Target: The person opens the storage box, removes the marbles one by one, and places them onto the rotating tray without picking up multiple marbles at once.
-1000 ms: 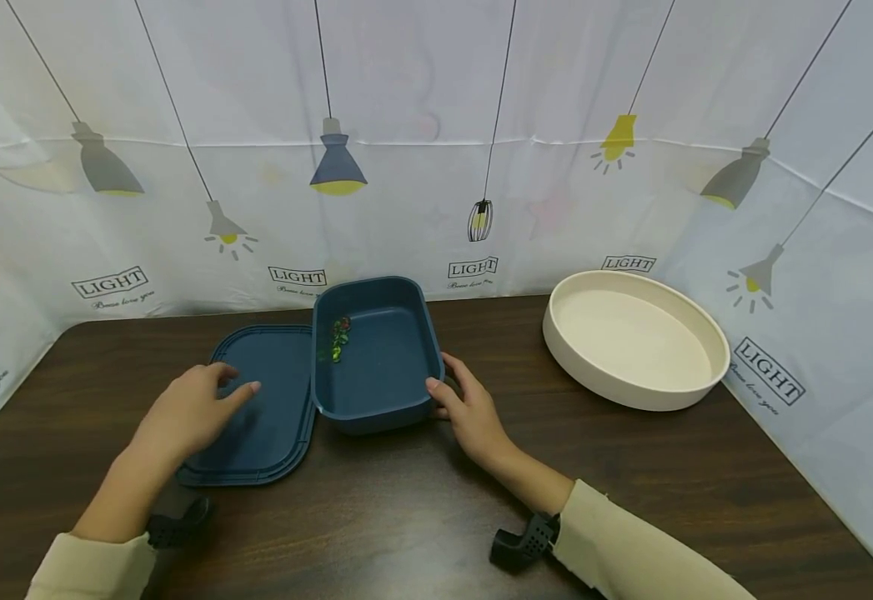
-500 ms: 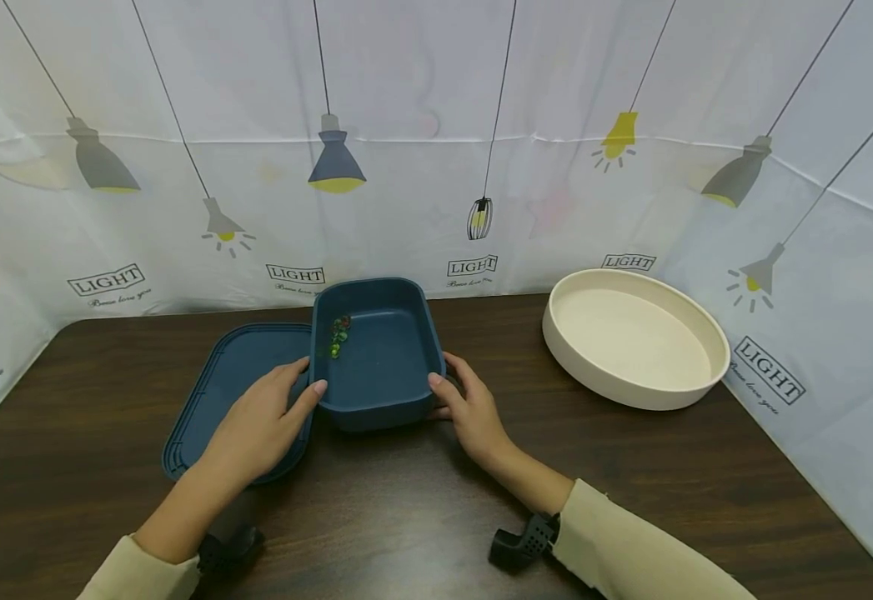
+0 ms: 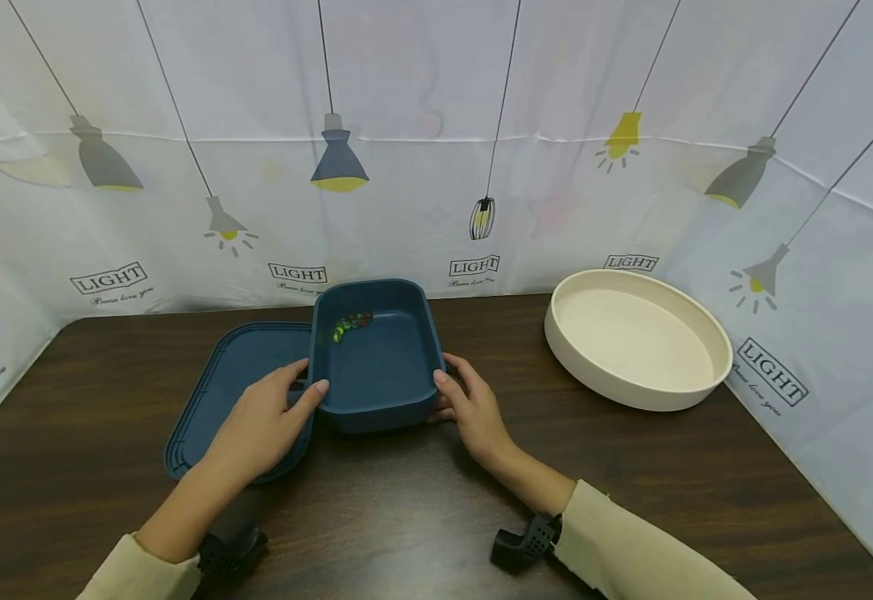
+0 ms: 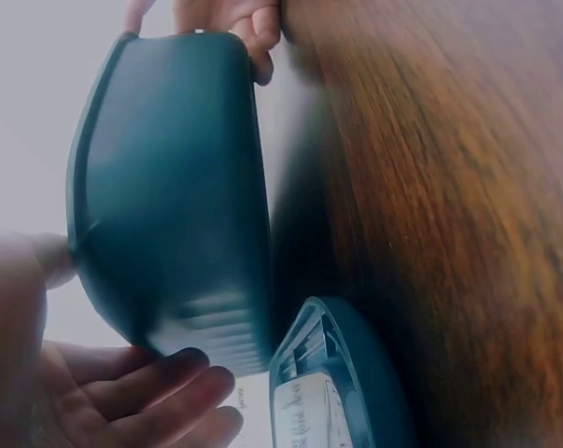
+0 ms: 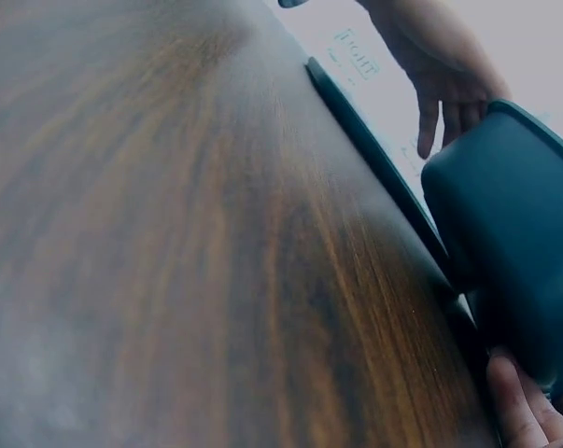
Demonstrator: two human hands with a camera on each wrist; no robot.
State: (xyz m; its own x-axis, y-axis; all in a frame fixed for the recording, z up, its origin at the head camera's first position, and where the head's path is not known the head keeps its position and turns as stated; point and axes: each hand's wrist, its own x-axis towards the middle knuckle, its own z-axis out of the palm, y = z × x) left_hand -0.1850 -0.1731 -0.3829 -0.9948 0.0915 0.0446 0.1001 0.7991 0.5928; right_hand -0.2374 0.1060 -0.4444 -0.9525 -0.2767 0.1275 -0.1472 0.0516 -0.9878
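From left to right, taking the box as the clock's centre, we first see a flat blue lid (image 3: 259,346) at nine o'clock on the dark wooden desk (image 3: 421,525), its rim ridged. The left hand (image 3: 259,421) crosses it from eight o'clock and grasps the box's near left corner, thumb at the rim and fingers along the wall.

The blue box (image 3: 391,371) is in the middle, held between both hands with its cavity facing up. Inside, at about ten to eleven o'clock, small green, yellow and red beads (image 3: 351,323) lie in a short curved string by the far left corner.

At four o'clock the right hand (image 3: 475,414) grasps the box's right side, its thumb on the rim and its other fingers lower down.

Farther off, at about three o'clock, we find a round cream tray (image 3: 634,337) with a low wall and plain floor.

Only the head view gives us the beads and the cream tray. The left wrist view adds the box's smooth outer wall and a gap between its base and the desk, so we see it is raised. The right wrist view adds the underside of the left hand at one o'clock.
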